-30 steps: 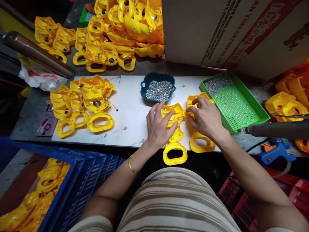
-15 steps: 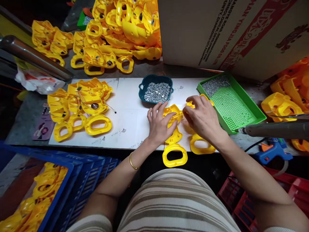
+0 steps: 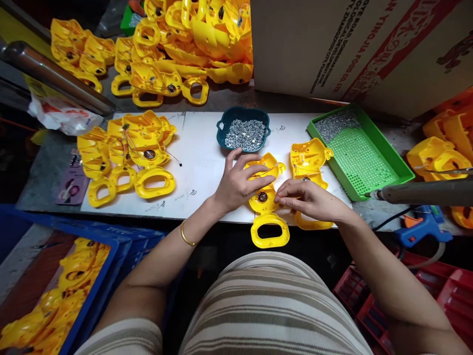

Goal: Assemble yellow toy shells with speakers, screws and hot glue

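A yellow plastic shell half (image 3: 268,204) with a ring handle lies in front of me, its hollow side up. A round dark speaker (image 3: 262,196) sits in its lower part, and thin wires run inside. My left hand (image 3: 240,182) rests over the shell's upper left with fingers stretched out and apart. Beside the speaker, my right hand (image 3: 306,198) has thumb and forefinger pinched together at the shell's right edge, on what looks like a thin reddish wire. A second yellow shell (image 3: 308,155) lies just behind my right hand, partly covered by it.
Beyond my hands stands a dark teal basket (image 3: 224,133) of small screws. A green perforated tray (image 3: 373,162) with screws is at right, near a metal-shafted tool (image 3: 424,195) and a blue glue gun (image 3: 419,229). Yellow shells (image 3: 129,143) lie left; a cardboard box (image 3: 295,49) stands behind.
My right hand has moved down and left from the second shell to the first shell's speaker, uncovering the second shell. My left hand has shifted slightly left, its fingers still spread.
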The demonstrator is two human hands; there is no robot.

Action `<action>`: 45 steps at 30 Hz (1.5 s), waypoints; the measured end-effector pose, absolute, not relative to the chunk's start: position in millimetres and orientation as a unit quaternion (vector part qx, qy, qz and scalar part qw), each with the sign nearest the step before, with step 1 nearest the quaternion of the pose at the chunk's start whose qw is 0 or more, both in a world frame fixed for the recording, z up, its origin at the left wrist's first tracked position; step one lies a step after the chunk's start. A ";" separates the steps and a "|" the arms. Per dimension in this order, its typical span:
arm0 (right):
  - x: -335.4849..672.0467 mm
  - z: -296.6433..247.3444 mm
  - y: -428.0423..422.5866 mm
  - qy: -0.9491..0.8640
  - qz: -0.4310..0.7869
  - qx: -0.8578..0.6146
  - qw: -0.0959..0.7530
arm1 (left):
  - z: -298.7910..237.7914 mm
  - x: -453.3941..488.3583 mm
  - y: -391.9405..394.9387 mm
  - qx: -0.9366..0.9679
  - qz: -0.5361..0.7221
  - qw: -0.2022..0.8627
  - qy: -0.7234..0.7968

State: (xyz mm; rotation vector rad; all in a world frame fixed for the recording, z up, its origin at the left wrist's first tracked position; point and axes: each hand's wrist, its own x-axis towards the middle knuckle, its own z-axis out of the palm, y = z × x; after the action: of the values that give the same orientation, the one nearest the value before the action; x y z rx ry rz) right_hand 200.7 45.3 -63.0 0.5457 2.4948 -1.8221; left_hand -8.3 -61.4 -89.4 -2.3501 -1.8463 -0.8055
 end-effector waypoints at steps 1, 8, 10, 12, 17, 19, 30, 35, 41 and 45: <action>201.6 -63.0 44.8 0.792 -0.589 0.160 0.001 | -88.6 -9.4 -61.7 -0.765 -0.250 0.016 -0.593; 201.2 -70.3 38.5 0.769 -0.608 0.197 -0.013 | -83.2 -11.0 -65.9 -0.775 -0.265 -0.007 -0.574; 199.4 -75.0 35.6 0.747 -0.620 0.237 -0.029 | -82.1 -10.1 -66.6 -0.772 -0.276 -0.006 -0.573; 197.8 -78.5 32.3 0.741 -0.617 0.261 -0.050 | -80.9 -8.9 -66.4 -0.771 -0.268 -0.001 -0.578; 198.8 -82.1 24.8 0.727 -0.616 0.290 -0.093 | -76.5 -3.1 -70.3 -0.746 -0.256 0.014 -0.615; 201.2 -83.7 22.5 0.721 -0.616 0.304 -0.092 | -76.5 2.5 -80.0 -0.711 -0.271 0.017 -0.648; 199.5 -89.2 0.6 0.856 -0.434 0.272 -0.070 | -117.1 64.2 -164.4 -0.524 -0.258 -0.043 -0.811; 195.8 -90.6 -4.6 0.875 -0.393 0.280 -0.035 | -118.9 70.1 -160.5 -0.546 -0.252 -0.060 -0.797; 195.4 -94.0 -16.8 0.906 -0.313 0.282 -0.049 | -120.9 67.5 -160.0 -0.555 -0.263 -0.067 -0.786; 194.6 -102.5 -27.8 0.939 -0.196 0.271 -0.075 | -121.0 66.3 -158.5 -0.556 -0.274 -0.061 -0.782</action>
State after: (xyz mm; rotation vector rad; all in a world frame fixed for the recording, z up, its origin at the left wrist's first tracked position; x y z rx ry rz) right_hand 194.6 -27.8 -102.5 0.8959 3.1010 -0.6479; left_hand 66.3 -158.5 -121.0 -1.8173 -2.5577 -0.8964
